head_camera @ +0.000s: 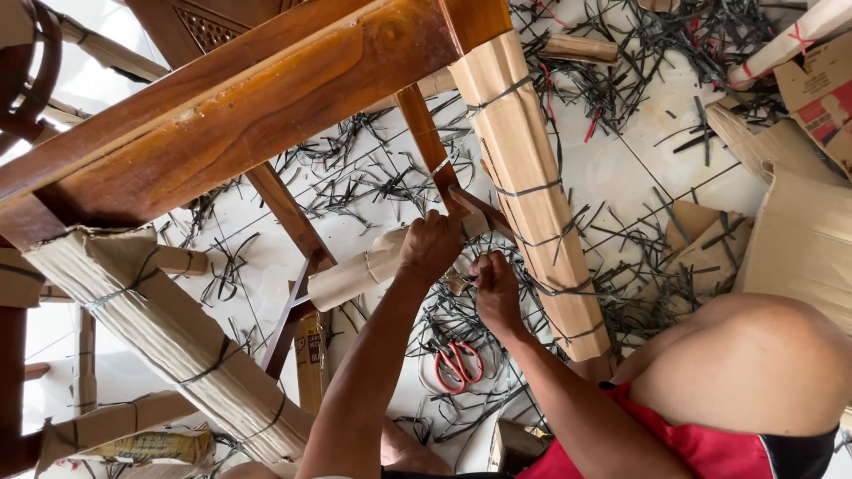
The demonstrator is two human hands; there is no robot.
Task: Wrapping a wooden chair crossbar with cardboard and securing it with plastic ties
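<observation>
While both hands work under a brown wooden chair frame (240,106), left hand (430,248) fingers closed on cardboard-wrapped rung (355,277), right hand (495,293) fingers pinched w/ black strap (524,286), red-handled scissors (457,365) on floor nearby.

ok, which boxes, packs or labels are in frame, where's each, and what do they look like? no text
Cardboard box: top right corner, brown flap with a red and white printed patch.
Small carton: upright on the floor under the left arm, tall, tan with dark print.
Printed pack: bottom left among wrapped wood, flat, yellow and green.
No signs or screens show.
</observation>
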